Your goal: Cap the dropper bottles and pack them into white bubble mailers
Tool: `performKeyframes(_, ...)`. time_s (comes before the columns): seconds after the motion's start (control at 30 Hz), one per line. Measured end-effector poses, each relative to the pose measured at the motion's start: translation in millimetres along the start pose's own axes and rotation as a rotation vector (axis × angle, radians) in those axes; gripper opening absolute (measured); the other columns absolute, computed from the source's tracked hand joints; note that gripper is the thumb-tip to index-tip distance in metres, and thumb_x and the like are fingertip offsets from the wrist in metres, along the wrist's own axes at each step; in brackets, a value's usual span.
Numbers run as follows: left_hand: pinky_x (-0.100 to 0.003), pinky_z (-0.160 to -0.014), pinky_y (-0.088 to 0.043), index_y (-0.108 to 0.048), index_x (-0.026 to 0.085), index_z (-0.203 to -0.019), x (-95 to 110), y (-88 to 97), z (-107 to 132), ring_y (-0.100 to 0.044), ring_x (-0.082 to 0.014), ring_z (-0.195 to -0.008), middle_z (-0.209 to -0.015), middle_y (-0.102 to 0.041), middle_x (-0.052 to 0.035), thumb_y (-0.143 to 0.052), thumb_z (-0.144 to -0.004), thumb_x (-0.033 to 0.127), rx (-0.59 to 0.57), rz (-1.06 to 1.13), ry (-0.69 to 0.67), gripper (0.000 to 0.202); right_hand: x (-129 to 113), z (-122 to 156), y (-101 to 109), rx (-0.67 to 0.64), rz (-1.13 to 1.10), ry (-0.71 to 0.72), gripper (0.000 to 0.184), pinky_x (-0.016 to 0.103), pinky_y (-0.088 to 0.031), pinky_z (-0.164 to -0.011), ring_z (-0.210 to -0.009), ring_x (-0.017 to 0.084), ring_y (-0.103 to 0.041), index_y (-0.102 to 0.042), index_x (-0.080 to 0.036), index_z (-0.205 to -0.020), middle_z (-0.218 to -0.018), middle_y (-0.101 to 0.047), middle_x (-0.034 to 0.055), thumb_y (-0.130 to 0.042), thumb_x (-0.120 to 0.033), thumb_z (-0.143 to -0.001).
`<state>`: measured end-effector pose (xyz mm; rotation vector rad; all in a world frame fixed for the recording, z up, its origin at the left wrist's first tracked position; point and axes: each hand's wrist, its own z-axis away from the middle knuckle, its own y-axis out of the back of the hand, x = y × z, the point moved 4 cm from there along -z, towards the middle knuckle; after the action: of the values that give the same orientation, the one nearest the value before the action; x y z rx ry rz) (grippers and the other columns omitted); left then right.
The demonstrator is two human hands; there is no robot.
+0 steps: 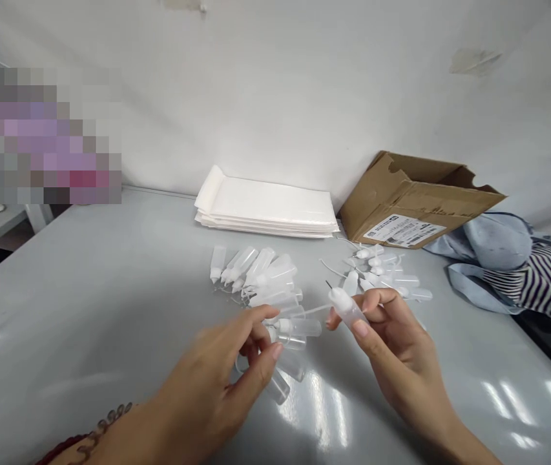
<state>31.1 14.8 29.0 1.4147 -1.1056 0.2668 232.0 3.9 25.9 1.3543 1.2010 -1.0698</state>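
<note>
My right hand [396, 355] holds a small translucent needle-tip squeeze bottle [347, 307] between thumb and fingers, tilted, its thin dark needle pointing up and left. A pale strip reaches left from the bottle's neck. My left hand [227, 374] hovers over the near left side of a pile of similar bottles [272, 274], thumb and forefinger apart. Several bottles lie just beyond its fingertips, partly hidden by them; nothing shows clearly between the fingers. Past my right hand lies a second group of bottles [391, 278], with thin white tails among them.
A stack of white padded envelopes [270, 203] lies against the wall. Right of it stands an opened cardboard box [420, 200] with a label. A light blue and striped cloth bag [527, 271] rests at the right of the grey table [86, 290]. The upper left is pixelated.
</note>
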Motion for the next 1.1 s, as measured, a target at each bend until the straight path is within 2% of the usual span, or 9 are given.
performKeyframes(0.17, -0.014, -0.055, -0.05, -0.056, 0.024, -0.113, -5.2, -5.6, -1.7, -0.062, -0.0087, -0.062, -0.073, -0.066, 0.0061, -0.052, -0.09, 0.024, -0.111, 0.204, 0.108, 0.023, 5.9, 7.3, -6.4, -0.136, -0.264, -0.177, 0.016, 0.028, -0.046, -0.081, -0.086, 0.014, -0.061, -0.047, -0.029, -0.098, -0.084, -0.068, -0.0014, -0.055, -0.042, -0.092)
performKeyframes(0.23, -0.014, -0.053, -0.049, -0.061, 0.023, -0.102, -6.3, -7.0, -2.0, -0.062, -0.0087, -0.061, -0.072, -0.066, 0.0056, -0.049, -0.092, 0.024, -0.161, 0.246, 0.136, 0.015, 7.7, 9.2, -9.5, -0.178, -0.289, -0.217, 0.018, 0.028, -0.045, -0.081, -0.085, 0.014, -0.059, -0.047, -0.03, -0.102, -0.084, -0.067, -0.0019, -0.054, -0.044, -0.093)
performKeyframes(0.3, -0.014, -0.053, -0.048, -0.063, 0.022, -0.088, -5.1, -5.8, -3.5, -0.061, -0.0082, -0.059, -0.069, -0.066, 0.0055, -0.047, -0.093, 0.023, -0.181, 0.268, 0.128, 0.017, 8.0, 9.7, -11.0, -0.193, -0.255, -0.215, 0.019, 0.026, -0.044, -0.078, -0.081, 0.013, -0.057, -0.049, -0.03, -0.105, -0.082, -0.064, -0.0026, -0.052, -0.044, -0.094)
performKeyframes(0.37, -0.013, -0.054, -0.048, -0.063, 0.022, -0.081, -2.5, -1.4, -6.0, -0.061, -0.0074, -0.057, -0.067, -0.065, 0.006, -0.047, -0.093, 0.022, -0.147, 0.287, 0.1, 0.02, 7.2, 9.3, -9.2, -0.156, -0.182, -0.183, 0.018, 0.023, -0.043, -0.074, -0.075, 0.011, -0.054, -0.051, -0.031, -0.108, -0.076, -0.06, -0.0037, -0.049, -0.043, -0.095)
performKeyframes(0.5, -0.012, -0.056, -0.048, -0.064, 0.022, -0.081, 1.8, 10.0, -9.7, -0.062, -0.0068, -0.057, -0.066, -0.067, 0.0068, -0.054, -0.089, 0.019, -0.003, 0.223, 0.021, 0.014, 2.8, 9.5, -1.9, -0.088, 0.007, -0.098, 0.019, 0.02, -0.042, -0.065, -0.069, 0.011, -0.051, -0.057, -0.032, -0.109, -0.07, -0.054, -0.0037, -0.047, -0.04, -0.096)
performKeyframes(0.7, -0.013, -0.065, -0.05, -0.063, 0.019, -0.096, 3.7, 14.8, -5.5, -0.065, -0.0083, -0.075, -0.087, -0.069, 0.0012, -0.054, -0.089, 0.01, 0.162, 0.02, -0.196, 0.014, -6.3, 9.0, -4.7, -0.162, 0.197, -0.041, 0.016, 0.017, -0.042, -0.055, -0.061, 0.009, -0.053, -0.063, -0.033, -0.102, -0.068, -0.057, -0.0046, -0.049, -0.037, -0.095)
performKeyframes(0.9, -0.011, -0.073, -0.048, -0.063, 0.017, -0.1, 4.6, 9.7, -5.4, -0.063, -0.0061, -0.08, -0.092, -0.066, 0.0007, -0.052, -0.089, 0.005, 0.123, 0.017, -0.234, 0.019, -10.4, 7.4, -10.9, -0.198, 0.246, -0.017, 0.015, 0.015, -0.045, -0.058, -0.061, 0.008, -0.056, -0.062, -0.032, -0.103, -0.072, -0.063, -0.0061, -0.05, -0.03, -0.094)
performKeyframes(1.1, -0.012, -0.072, -0.05, -0.062, 0.017, -0.104, 3.5, 8.6, -4.6, -0.065, -0.0072, -0.079, -0.092, -0.067, -0.0005, -0.05, -0.091, 0.008, 0.108, -0.013, -0.232, 0.019, -10.9, 9.3, -11.8, -0.189, 0.255, -0.035, 0.015, 0.015, -0.046, -0.06, -0.06, 0.007, -0.055, -0.063, -0.033, -0.102, -0.068, -0.062, -0.0071, -0.052, -0.03, -0.093)
